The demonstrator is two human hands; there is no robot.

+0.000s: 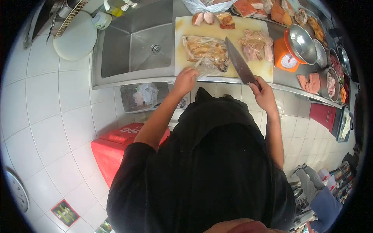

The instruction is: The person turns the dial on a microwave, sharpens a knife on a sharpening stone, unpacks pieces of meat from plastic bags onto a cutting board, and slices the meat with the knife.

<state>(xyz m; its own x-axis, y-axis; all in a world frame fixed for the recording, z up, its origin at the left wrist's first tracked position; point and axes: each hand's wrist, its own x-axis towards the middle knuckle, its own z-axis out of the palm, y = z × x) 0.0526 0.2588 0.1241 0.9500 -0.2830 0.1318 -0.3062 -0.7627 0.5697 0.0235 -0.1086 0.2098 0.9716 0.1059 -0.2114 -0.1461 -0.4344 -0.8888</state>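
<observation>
Head view, left hand (pixel 186 81) gripping clear plastic (pixel 206 68) (edges hard to trace), right hand (pixel 263 94) gripping knife (pixel 238 60), handle (pixel 254 82) mostly hidden.

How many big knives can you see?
1: the chef's knife in the right hand, its blade over the cutting board, beside the slab of meat. Others may be hidden.

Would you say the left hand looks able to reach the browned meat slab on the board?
Probably yes: the left hand sits close to the meat slab, with only clear plastic apparently between them.
</observation>
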